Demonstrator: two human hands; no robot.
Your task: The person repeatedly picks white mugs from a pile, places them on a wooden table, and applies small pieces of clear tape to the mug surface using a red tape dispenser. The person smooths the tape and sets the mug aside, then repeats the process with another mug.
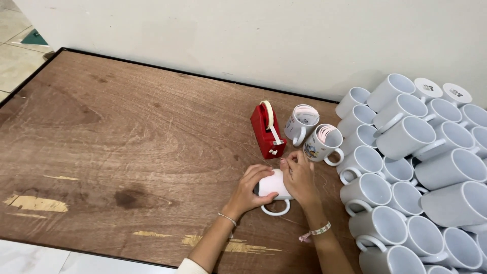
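Observation:
A white mug lies on its side on the wooden table, handle toward me. My left hand grips its left end. My right hand rests over its right side, fingertips pinched near the top as if holding a small piece of tape; I cannot tell for sure. A red tape dispenser with a cream roll stands just beyond the mug. Two mugs with paper sheets rolled inside, one and another, stand to the dispenser's right.
A large pile of several plain white mugs, lying on their sides and stacked, fills the table's right end. A white wall runs behind the table. Tiled floor shows at the left and near edges.

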